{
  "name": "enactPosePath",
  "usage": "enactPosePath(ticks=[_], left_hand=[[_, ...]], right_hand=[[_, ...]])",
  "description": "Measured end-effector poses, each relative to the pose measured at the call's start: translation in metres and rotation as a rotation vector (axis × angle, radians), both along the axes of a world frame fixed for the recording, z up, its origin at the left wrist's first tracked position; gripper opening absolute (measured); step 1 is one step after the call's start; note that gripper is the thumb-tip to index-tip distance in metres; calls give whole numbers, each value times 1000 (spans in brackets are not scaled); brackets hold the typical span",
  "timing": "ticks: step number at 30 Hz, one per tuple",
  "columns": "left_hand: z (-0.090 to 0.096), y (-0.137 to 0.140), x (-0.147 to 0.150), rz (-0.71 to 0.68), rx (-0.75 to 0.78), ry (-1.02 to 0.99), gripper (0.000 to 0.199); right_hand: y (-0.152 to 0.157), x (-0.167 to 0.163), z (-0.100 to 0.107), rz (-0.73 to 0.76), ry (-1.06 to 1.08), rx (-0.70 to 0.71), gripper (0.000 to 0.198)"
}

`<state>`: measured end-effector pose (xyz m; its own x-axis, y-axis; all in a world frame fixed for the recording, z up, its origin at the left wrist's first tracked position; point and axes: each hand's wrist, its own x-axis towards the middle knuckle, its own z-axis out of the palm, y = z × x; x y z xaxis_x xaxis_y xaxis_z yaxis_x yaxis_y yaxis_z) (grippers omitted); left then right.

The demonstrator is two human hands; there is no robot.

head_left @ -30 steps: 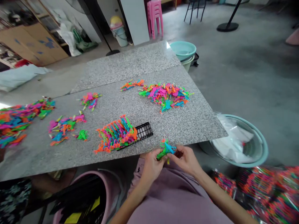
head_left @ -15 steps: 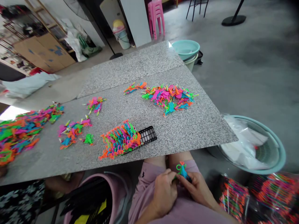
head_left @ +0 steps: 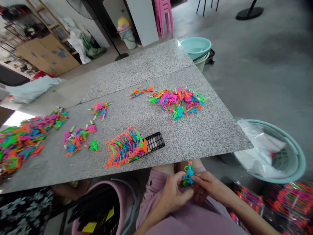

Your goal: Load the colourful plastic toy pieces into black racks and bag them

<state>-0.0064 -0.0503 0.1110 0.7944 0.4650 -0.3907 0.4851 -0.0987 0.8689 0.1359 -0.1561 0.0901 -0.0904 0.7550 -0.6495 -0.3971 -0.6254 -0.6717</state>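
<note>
Above my lap, my left hand [head_left: 174, 192] has its fingers closed at the left side of several small plastic pieces [head_left: 189, 174], blue, green and orange, with loop-like ends. My right hand [head_left: 207, 183] pinches the blue piece from the right with thumb and fingers. Their exact kind is too small to make out. On the table in front of my knees lies a black grid rack [head_left: 156, 141]. A tight row of similar coloured pieces [head_left: 128, 147] stands along it, and its right end is bare.
The speckled stone table [head_left: 195, 133] carries a loose heap of pieces [head_left: 178, 101] and a larger pile [head_left: 22, 140] at left. A pink bucket [head_left: 122, 195] stands lower left, beside a co-worker's arm [head_left: 70, 191]. A blue-rimmed basket [head_left: 302, 160] and bagged pieces [head_left: 290, 202] sit at right.
The held pieces have risen slightly and turned more upright, so the blue one shows more fully. My right hand has shifted up and right, its forearm now reaching farther out.
</note>
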Motion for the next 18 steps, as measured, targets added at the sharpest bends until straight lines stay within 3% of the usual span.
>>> enactPosePath(ticks=[3,8,10,14,16,18], left_hand=[[-4,7,11,110,-46,-8,30],[0,15,29,163,-3,-25,30],[4,14,33,181,51,-36,27],[10,20,32,279,214,-42,31],[12,27,30,293,274,-44,33],[14,34,30,260,313,-55,34]], right_hand=[[4,3,1,-7,-49,-27,55],[9,15,15,63,-34,182,39],[10,20,18,60,-41,157,37],[11,28,16,-63,-316,-47,46],[13,29,17,-121,-529,-2,42],[17,29,20,-126,-703,154,34]])
